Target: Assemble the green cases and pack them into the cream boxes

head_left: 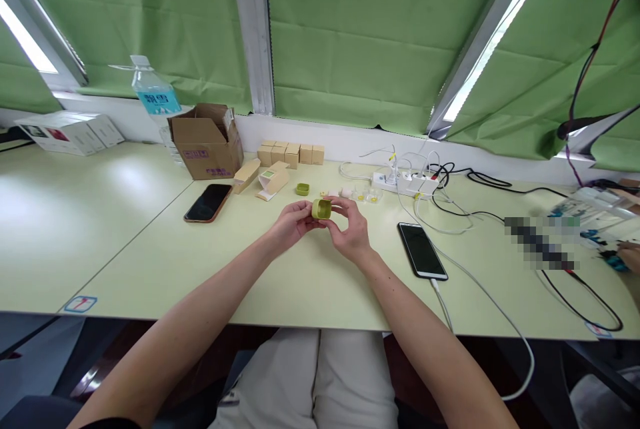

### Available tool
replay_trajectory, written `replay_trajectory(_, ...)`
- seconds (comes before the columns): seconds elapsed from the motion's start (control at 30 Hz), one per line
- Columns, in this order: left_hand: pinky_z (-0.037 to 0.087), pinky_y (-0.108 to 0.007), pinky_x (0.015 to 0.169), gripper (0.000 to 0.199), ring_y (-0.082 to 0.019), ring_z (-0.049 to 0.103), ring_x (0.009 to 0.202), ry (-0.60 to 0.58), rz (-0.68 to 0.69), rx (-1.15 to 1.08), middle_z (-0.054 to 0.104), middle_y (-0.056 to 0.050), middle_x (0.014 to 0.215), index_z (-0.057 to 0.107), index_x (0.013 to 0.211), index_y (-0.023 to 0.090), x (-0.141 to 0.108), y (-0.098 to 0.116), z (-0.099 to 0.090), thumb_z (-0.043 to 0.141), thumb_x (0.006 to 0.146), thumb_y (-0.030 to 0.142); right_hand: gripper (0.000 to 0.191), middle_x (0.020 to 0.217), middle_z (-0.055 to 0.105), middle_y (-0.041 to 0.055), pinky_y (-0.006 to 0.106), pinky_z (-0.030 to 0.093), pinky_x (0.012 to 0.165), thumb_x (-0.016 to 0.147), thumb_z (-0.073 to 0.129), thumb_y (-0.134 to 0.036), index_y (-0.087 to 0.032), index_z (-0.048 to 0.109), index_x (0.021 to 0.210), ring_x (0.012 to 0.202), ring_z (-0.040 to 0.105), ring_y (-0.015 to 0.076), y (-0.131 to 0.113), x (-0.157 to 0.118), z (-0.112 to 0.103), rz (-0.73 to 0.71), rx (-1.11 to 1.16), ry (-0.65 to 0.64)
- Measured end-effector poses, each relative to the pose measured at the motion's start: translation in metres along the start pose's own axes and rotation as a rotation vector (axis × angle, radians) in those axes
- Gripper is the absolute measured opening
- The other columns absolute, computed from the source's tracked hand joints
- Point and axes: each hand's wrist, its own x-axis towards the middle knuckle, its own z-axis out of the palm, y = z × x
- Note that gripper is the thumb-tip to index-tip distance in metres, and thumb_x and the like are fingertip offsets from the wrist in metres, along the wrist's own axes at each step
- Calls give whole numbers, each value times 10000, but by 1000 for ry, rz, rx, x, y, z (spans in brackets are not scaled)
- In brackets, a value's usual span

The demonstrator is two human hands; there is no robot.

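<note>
A small olive-green open case (321, 209) is held above the table between both hands, its hollow side turned toward the right. My left hand (294, 224) grips its left side with thumb and fingers. On the other side, my right hand (350, 226) holds it with the fingertips, thumb below and index finger above. Just beyond, a second green piece (303, 189) lies on the table. Small clear and yellow pieces (367, 196) sit behind my right hand. Two opened cardboard boxes (274, 179) (247, 174) lie to the left.
Small closed boxes (285, 152) line the wall beside a large carton (207, 142). A dark phone (209, 203) lies left, another phone (423, 251) right with its cable attached. A power strip (405, 182) and tangled cables spread behind and right. A bottle (155, 92) stands back left.
</note>
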Motion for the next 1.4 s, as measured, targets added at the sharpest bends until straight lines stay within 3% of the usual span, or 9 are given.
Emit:
replay_trajectory(0.17, 626, -435, 1053, 430, -265, 794, 1096, -90, -27, -8, 805, -168, 1247, 810, 1202, 129, -1, 2, -3, 923, 884, 396, 507, 1363, 773, 119, 529, 636, 1157, 1006, 765, -328, -280, 496, 1432, 1276, 777, 272, 5, 0, -3, 134, 38, -39)
replay_trajectory(0.33, 638, -425, 968, 383, -258, 798, 1049, 48, 51, -23, 816, -152, 1144, 789, 1141, 128, 5, 0, -13, 940, 870, 353, 771, 1592, 615, 184, 603, 516, 1263, 949, 810, -355, -264, 407, 1601, 1485, 613, 342, 22, 2, -14, 125, -169, -100)
replay_trajectory(0.47, 628, -412, 948, 422, -240, 809, 1005, 192, 113, -68, 823, -116, 1109, 749, 1139, 163, 11, 0, -22, 973, 805, 289, 645, 1644, 505, 233, 721, 397, 1288, 974, 643, -226, -183, 483, 1597, 1586, 396, 428, 51, 0, -24, 196, -596, -69)
replay_trajectory(0.6, 620, -375, 912, 499, -226, 800, 1008, 237, 156, -70, 820, -91, 1106, 749, 1180, 184, 13, 0, -22, 995, 758, 290, 564, 1639, 492, 254, 719, 343, 1285, 953, 532, -91, -131, 595, 1512, 1570, 346, 445, 69, 4, -27, 303, -864, -174)
replay_trajectory(0.9, 617, -367, 918, 517, -216, 771, 1034, 191, 217, -27, 799, -82, 1112, 758, 1205, 192, 13, -6, -23, 980, 768, 357, 309, 1631, 540, 202, 630, 228, 1324, 974, 617, -167, -179, 805, 1219, 1577, 342, 419, 74, 54, -5, 273, -1037, -506)
replay_trajectory(1.0, 616, -357, 918, 507, -212, 756, 1048, 208, 239, -17, 795, -86, 1138, 767, 1201, 201, 13, -5, -24, 977, 773, 373, 274, 1534, 633, 189, 600, 273, 1297, 956, 581, -107, -171, 799, 1109, 1543, 405, 390, 75, 55, 1, 281, -941, -450)
replay_trajectory(1.07, 617, -347, 908, 510, -209, 741, 1053, 221, 260, -9, 790, -86, 1149, 771, 1196, 207, 13, -3, -23, 981, 766, 384, 259, 1387, 715, 180, 579, 366, 1237, 958, 584, -144, -174, 748, 1157, 1444, 519, 362, 73, 50, 2, 333, -773, -268)
replay_trajectory(1.23, 601, -303, 852, 518, -193, 699, 1023, 237, 318, 70, 777, -72, 1124, 773, 1217, 227, 11, -1, -16, 971, 779, 418, 458, 1087, 814, 105, 464, 615, 914, 807, 839, -498, -223, 646, 1120, 1017, 748, 280, 49, 36, 4, 587, 29, 167)
replay_trajectory(1.4, 576, -293, 807, 505, -179, 661, 937, 252, 385, 277, 756, -74, 1127, 778, 1262, 223, 8, -2, -6, 922, 841, 462, 615, 1047, 852, 87, 416, 646, 892, 706, 963, -563, -219, 733, 1161, 995, 796, 253, 17, 31, 6, 683, 527, 165)
